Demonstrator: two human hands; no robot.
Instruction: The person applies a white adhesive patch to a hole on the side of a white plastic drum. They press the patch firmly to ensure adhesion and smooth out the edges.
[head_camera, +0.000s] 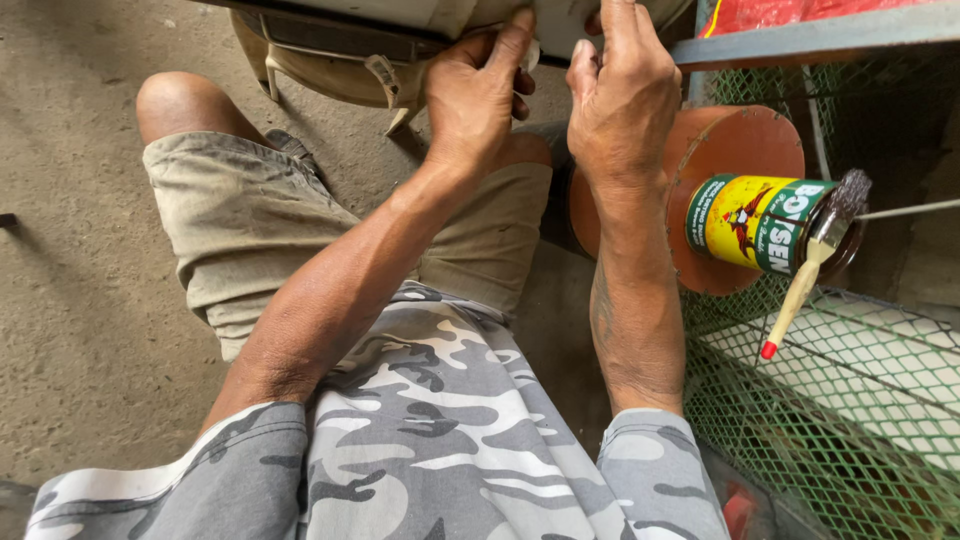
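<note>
Pinching white sheet (560, 25) edge: left hand (475, 95), right hand (625, 95) closed side by side, steadying it; brush (815, 255) rests across can (765, 222) right of grip

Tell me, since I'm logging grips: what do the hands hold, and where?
Both the left hand and right hand grip the lower edge of a pale panel.
</note>
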